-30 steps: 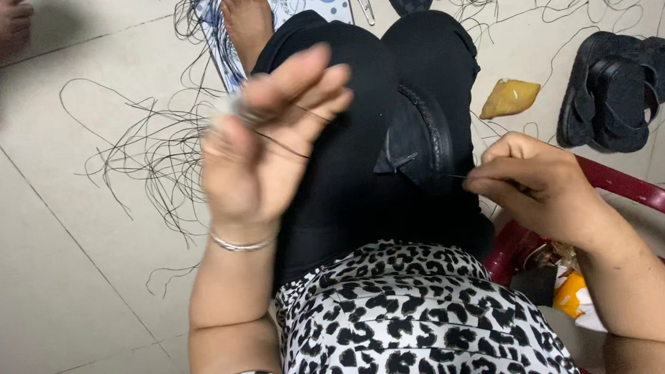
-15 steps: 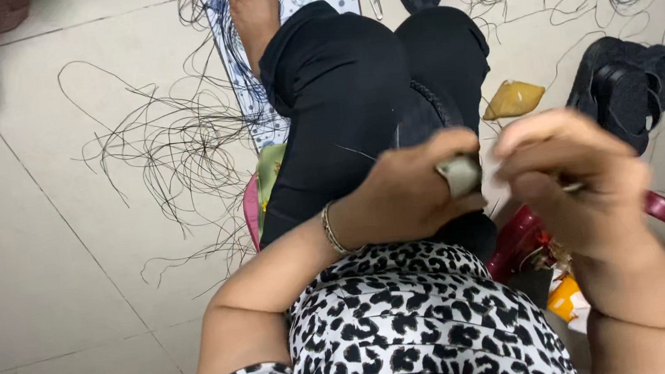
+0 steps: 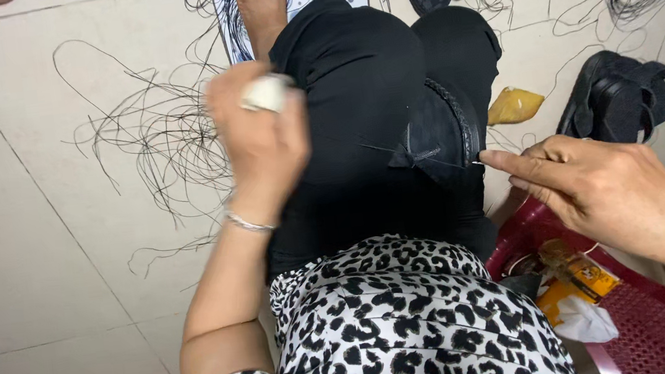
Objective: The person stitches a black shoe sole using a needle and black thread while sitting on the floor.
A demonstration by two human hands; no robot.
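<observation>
Glossy tile floor (image 3: 47,273) | left hand (image 3: 259,141) grips white lump (image 3: 266,94) | right hand (image 3: 594,184) pinches needle (image 3: 478,163)

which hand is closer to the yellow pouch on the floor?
Right. The right hand sits just below and right of the yellow pouch, apart from it, pinching a thin needle. The left hand is raised far to its left, across the black-clad knees, holding a small white object.

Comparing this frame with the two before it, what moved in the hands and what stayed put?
The left hand, which met the right hand over the lap half a second ago, has swung up and to the left, carrying a small pale object in its fingers. The right hand stays low at the right, pinching a thin needle-like piece at the black shoe upper on the knee. The loose black threads on the floor are unchanged.
</observation>
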